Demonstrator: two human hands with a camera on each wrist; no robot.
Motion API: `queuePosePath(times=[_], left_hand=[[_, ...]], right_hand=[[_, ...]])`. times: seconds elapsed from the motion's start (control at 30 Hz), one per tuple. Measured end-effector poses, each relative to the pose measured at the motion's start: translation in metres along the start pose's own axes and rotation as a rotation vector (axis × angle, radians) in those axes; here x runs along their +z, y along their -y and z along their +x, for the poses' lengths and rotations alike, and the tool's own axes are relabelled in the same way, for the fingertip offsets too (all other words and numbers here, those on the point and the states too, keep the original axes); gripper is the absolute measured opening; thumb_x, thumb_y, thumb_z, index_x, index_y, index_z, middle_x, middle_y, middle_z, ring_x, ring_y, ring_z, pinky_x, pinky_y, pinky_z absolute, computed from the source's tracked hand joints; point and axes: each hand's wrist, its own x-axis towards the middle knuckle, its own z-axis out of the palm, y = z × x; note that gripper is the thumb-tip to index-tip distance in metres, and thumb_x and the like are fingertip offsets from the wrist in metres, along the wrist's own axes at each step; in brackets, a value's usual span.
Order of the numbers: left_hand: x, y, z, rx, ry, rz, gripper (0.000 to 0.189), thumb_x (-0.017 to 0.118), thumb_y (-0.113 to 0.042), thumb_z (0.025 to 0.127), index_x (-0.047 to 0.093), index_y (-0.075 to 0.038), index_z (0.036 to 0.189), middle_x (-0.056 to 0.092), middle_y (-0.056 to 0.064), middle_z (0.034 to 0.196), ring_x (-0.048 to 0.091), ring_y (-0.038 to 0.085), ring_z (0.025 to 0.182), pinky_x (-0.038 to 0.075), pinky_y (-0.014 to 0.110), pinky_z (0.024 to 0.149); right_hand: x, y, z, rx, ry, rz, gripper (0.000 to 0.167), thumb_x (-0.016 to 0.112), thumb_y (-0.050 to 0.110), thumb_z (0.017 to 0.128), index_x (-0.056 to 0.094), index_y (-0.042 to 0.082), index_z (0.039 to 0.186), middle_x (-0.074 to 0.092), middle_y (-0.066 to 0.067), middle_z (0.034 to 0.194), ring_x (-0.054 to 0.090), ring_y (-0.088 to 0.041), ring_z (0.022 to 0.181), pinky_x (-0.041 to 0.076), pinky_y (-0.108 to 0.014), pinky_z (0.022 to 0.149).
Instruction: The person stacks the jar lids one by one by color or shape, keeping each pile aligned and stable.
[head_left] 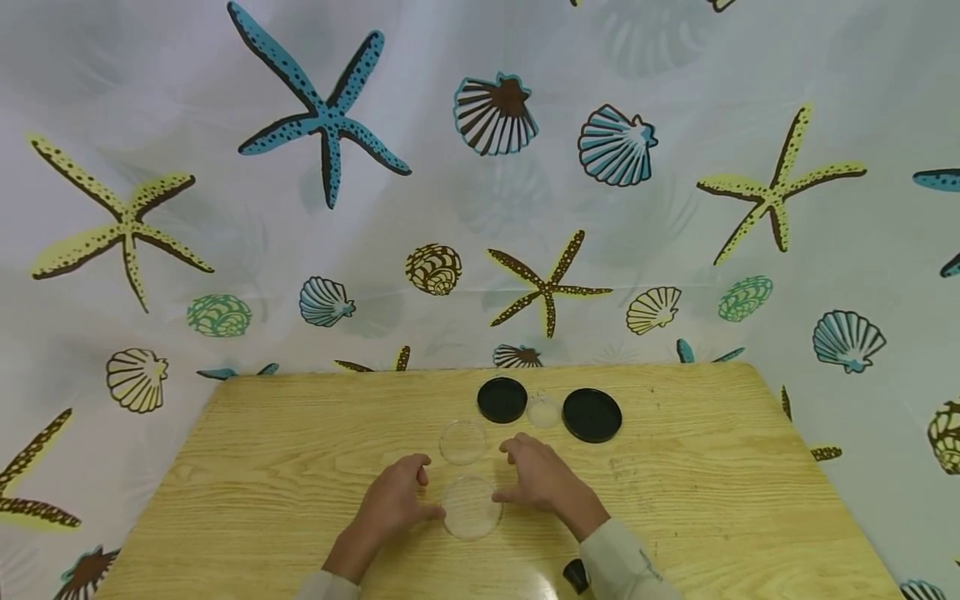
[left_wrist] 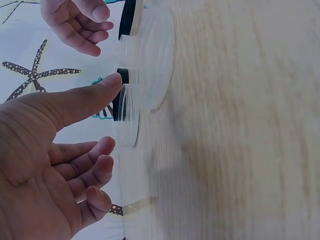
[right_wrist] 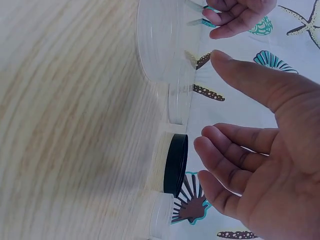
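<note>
A large clear round dish [head_left: 472,508] lies on the table between the two hands. Just beyond it is a medium clear dish [head_left: 462,442]. My left hand [head_left: 393,496] hovers at the large dish's left side, thumb near the rim, fingers loosely bent. On the other side, my right hand [head_left: 543,477] mirrors it, its thumb by the right rim. Both wrist views show nothing gripped in either hand; whether a thumb touches the large dish [left_wrist: 156,60] I cannot tell. Seen from the right wrist, that dish [right_wrist: 160,40] stands low, with the medium dish [right_wrist: 178,102] behind.
Farther back are two shallow black round pieces, a smaller one [head_left: 502,400] and a larger one [head_left: 592,415]. A small clear dish [head_left: 543,411] sits between them. The wooden table [head_left: 300,433] ends at a hanging cloth [head_left: 420,200] printed with shells and starfish.
</note>
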Motion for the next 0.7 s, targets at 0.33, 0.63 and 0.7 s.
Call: queuePosePath(times=[0.33,0.63,0.7], left_hand=[[-0.008,-0.001,0.009,-0.035,0.010,-0.010,0.077,0.086,-0.029,0.067,0.052,0.003,0.128,0.058,0.003,0.092,0.047,0.013,0.070,0.039,0.029,0.060],[-0.009,0.000,0.020,-0.017,-0.019,-0.007,0.075,0.085,-0.028,0.069,0.052,0.003,0.129,0.059,0.005,0.094,0.050,0.013,0.074,0.043,0.032,0.065],[-0.008,0.000,0.022,-0.012,-0.022,-0.013,0.075,0.085,-0.028,0.069,0.051,0.003,0.129,0.059,0.005,0.094,0.049,0.013,0.073,0.043,0.032,0.064]], right_hand=[[-0.005,-0.002,0.007,-0.018,-0.021,0.035,0.065,0.077,0.033,0.079,0.052,0.001,0.130,0.057,-0.011,0.116,0.059,-0.025,0.103,0.049,-0.039,0.086],[-0.002,-0.007,0.016,0.012,-0.059,0.061,0.066,0.078,0.033,0.078,0.052,0.002,0.130,0.058,-0.011,0.115,0.059,-0.025,0.102,0.049,-0.040,0.084],[-0.001,-0.009,0.019,0.013,-0.065,0.056,0.067,0.078,0.034,0.077,0.052,0.002,0.131,0.059,-0.011,0.115,0.059,-0.025,0.102,0.049,-0.039,0.084]])
